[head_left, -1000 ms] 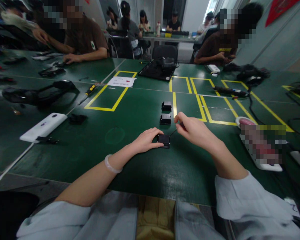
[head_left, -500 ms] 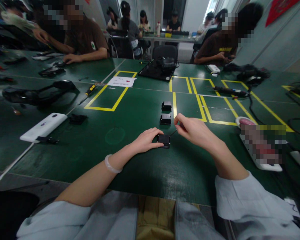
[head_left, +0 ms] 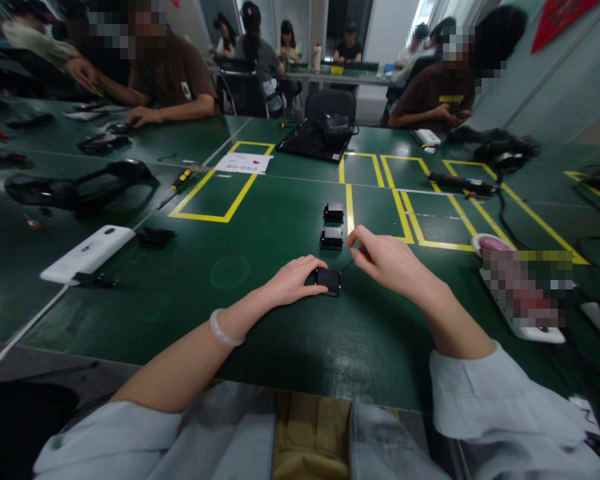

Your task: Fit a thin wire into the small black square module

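Observation:
My left hand (head_left: pixel 293 280) rests on the green table (head_left: pixel 260 327) and grips a small black box (head_left: pixel 329 281) from its left side. My right hand (head_left: pixel 387 260) hovers just right of that box, fingers pinched on a thin dark tool (head_left: pixel 349 264) whose tip points down at the box. Two more small black boxes (head_left: pixel 331 238) (head_left: pixel 333 212) stand in a row behind the held one, beside a yellow tape line.
A white flat device (head_left: pixel 87 253) and a black part (head_left: pixel 153 237) lie at left, a dark headset (head_left: pixel 75 187) behind them. A white paper (head_left: pixel 243 163) lies in a yellow-taped rectangle. A black tray (head_left: pixel 320 139) sits far centre. Cables (head_left: pixel 503 213) run at right. Other people sit around.

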Motion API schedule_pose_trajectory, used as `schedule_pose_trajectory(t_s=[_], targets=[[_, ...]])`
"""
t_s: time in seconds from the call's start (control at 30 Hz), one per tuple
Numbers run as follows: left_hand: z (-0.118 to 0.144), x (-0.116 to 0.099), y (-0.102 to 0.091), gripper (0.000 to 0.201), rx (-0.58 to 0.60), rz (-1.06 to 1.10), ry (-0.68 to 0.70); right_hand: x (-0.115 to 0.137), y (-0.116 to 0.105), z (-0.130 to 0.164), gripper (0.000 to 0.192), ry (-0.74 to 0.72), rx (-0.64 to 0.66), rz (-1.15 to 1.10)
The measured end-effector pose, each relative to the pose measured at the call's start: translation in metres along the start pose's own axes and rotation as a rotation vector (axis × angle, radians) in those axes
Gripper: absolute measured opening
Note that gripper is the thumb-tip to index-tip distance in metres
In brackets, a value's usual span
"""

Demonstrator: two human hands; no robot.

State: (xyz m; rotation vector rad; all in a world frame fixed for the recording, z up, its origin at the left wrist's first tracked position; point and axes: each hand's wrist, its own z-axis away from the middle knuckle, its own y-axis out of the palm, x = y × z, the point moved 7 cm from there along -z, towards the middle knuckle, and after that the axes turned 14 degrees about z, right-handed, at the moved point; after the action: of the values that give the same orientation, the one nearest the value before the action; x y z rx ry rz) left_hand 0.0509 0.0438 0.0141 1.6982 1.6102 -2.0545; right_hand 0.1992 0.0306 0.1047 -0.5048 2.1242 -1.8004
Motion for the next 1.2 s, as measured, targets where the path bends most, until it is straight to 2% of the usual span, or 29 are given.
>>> schedule_pose_trajectory(t_s=[0.2,0.43,0.63,0.97,1.2], targets=[[0.0002,0.0018,0.0001,0.039,-0.008,0.014,0.003,-0.0022,0.0014,-0.0014,0.024,0.036,0.005,0.078],[0.0001,0.0024,0.0006,0.038,0.002,0.004,-0.003,0.0001,-0.0015,-0.0001,0.023,0.028,-0.002,0.000],[0.0002,0.0009,0.0003,0.038,0.004,-0.003,0.012,-0.0043,-0.0003,-0.0005,0.032,0.070,0.032,0.108],[0.0003,0.0023,0.0008,0.038,0.003,-0.019,0.000,-0.0037,-0.0020,0.0000,0.026,0.070,0.001,0.010],[0.0008,0.0031,0.0007,0.039,-0.003,-0.012,0.004,-0.0051,0.0008,-0.0001,0.023,0.056,0.028,0.074]])
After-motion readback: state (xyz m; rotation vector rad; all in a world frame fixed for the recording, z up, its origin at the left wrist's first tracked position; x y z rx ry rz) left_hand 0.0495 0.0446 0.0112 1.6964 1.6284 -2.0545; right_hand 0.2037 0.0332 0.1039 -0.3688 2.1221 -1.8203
